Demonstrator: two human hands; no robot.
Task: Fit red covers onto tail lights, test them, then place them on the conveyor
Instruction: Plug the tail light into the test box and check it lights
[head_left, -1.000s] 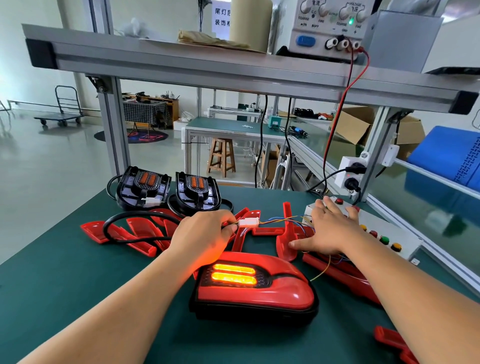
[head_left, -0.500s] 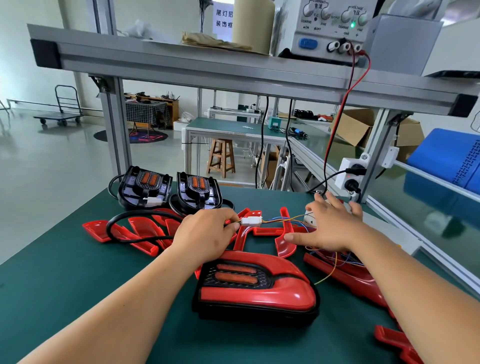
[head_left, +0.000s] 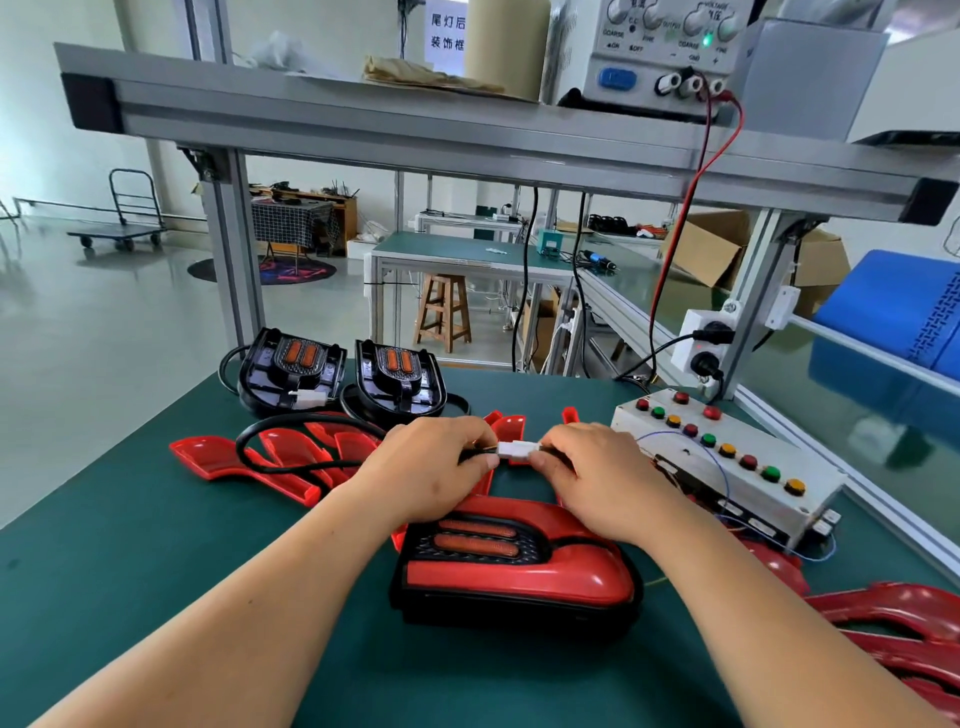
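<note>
Head view, looking down over a green desk (head_left: 156, 571). Near the middle, flat on the desk: a black tail light (head_left: 493, 618) with a red cover (head_left: 519, 582) fitted on top, both lamp strips unlit.

Just beyond it at 12 o'clock, both hands meeting over a white connector (head_left: 514, 449).
- Left hand (head_left: 431, 473): fingers (head_left: 480, 461) pinching the connector's left end, with a black cable (head_left: 270, 431) looping off toward 9 o'clock.
- Right hand (head_left: 597, 478): fingers (head_left: 543, 458) pinching the connector's right end.

Around the covered light:
- At 10 o'clock, loose red covers (head_left: 270, 457) spread on the desk.
- Behind them at 11 o'clock, two uncovered tail lights (head_left: 291, 369) side by side.
- At 2 o'clock, a white button box (head_left: 727, 462) with red, green and yellow buttons.
- At 4 o'clock, a pile of red covers (head_left: 893, 618).
- High at 1 o'clock, a power supply (head_left: 665, 47) on the overhead shelf (head_left: 363, 130), green lamp lit.
</note>
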